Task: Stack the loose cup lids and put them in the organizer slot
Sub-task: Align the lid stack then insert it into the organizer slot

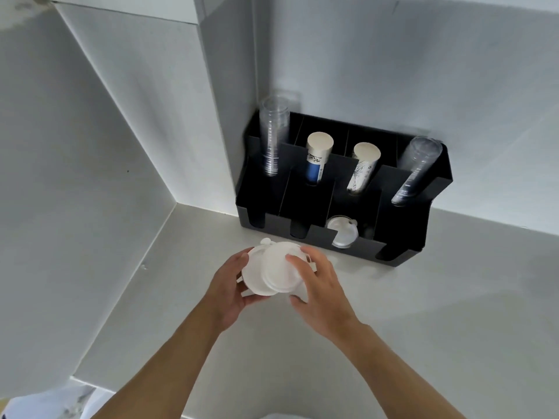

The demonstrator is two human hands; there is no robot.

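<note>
Lids (273,272) sit half-nested between the left hand (225,293) and right hand (322,293), both grips grasping the uneven stack above the bench (423,313) to square it for the organizer (402,234).

white walls (90,146), pale grey counter (423,313)

clear cup stacks (273,137) | paper cup stacks (316,160) | white counter (423,313) | white wall (393,71)

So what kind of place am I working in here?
Probably a café or self-serve drinks station: a black organizer on a counter holds clear cup stacks and paper cup stacks, with white lids in both hands.
</note>
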